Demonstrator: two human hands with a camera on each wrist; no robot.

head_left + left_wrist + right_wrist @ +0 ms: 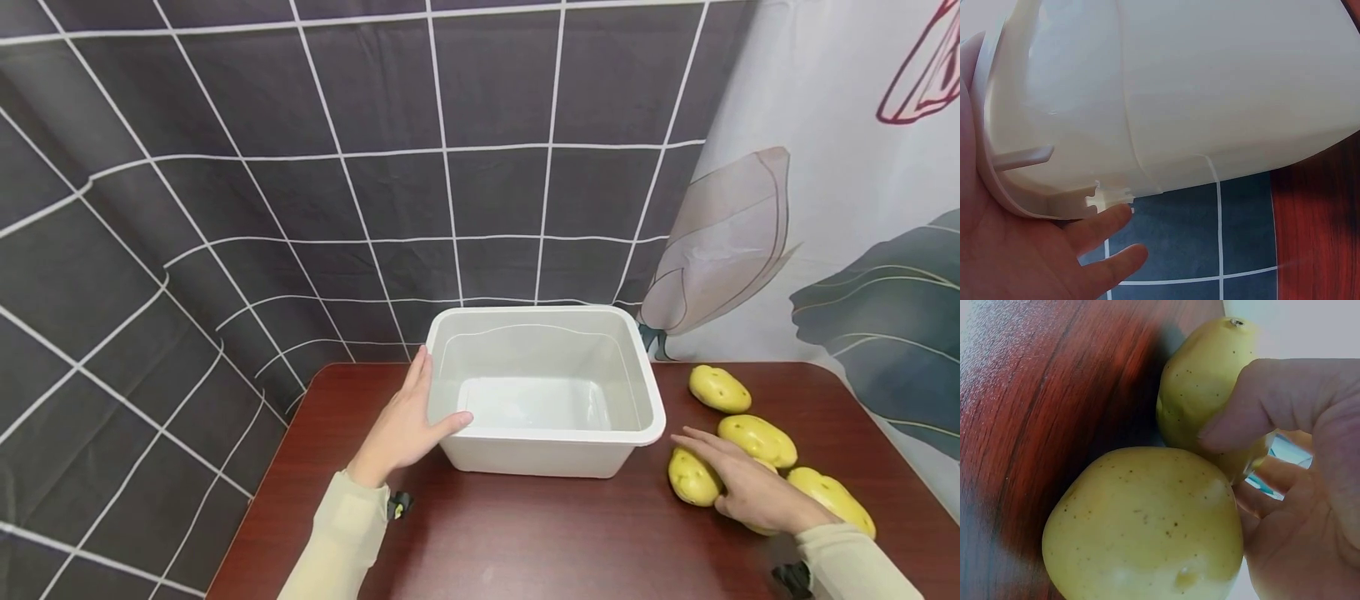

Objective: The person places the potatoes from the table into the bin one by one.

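A white plastic tub [536,457] stands on the table with nothing in it. My left hand [405,429] holds its near left corner, thumb over the rim and fingers along the outside wall. From below, the left wrist view shows two fingertips [1119,215] past the rim's underside. To the right of the tub, my right hand [757,487] grips a yellow potato [692,479], with fingers over its top and thumb at its near side. In the right wrist view the thumb presses that potato [1200,381], while another potato [1141,531] lies close by, largely under the hand in the head view.
More potatoes lie at the right: one at the back [720,389], one in the middle [759,440] and one beside the right wrist [832,498]. The dark red wooden table [525,533] ends at a gridded dark curtain [495,192] and a printed white one [810,83].
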